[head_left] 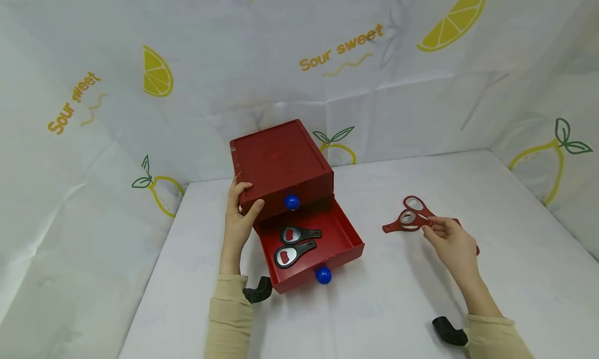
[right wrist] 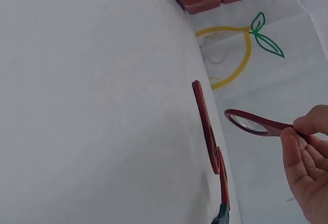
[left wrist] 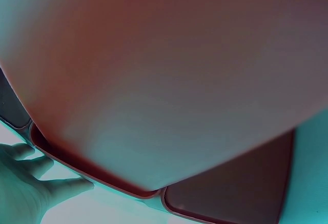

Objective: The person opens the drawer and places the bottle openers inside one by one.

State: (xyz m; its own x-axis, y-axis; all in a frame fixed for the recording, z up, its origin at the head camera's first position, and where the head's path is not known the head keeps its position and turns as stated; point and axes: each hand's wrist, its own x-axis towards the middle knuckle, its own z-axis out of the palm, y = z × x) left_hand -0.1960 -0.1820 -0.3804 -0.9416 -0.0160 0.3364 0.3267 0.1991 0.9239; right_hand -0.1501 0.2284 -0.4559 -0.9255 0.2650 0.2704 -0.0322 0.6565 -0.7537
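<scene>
A red two-tier drawer box (head_left: 281,156) stands at the back of the table, its lower drawer (head_left: 346,249) pulled out. Two black bottle openers (head_left: 292,252) with silver plates lie side by side in that drawer. My left hand (head_left: 239,221) grips the box's front left corner, thumb on the front face and fingers at the top edge. To the right, my right hand (head_left: 451,244) pinches a red bottle opener (right wrist: 266,126) by its handle, raised above the table. Beneath it lie more red openers (right wrist: 206,126), partly hidden by the hand in the head view.
Blue round knobs (head_left: 323,276) stick out from the drawer fronts. A white cloth with lemon prints (head_left: 351,52) hangs behind and beside the white table (head_left: 365,317). Black wrist mounts (head_left: 449,332) sit at both sleeves.
</scene>
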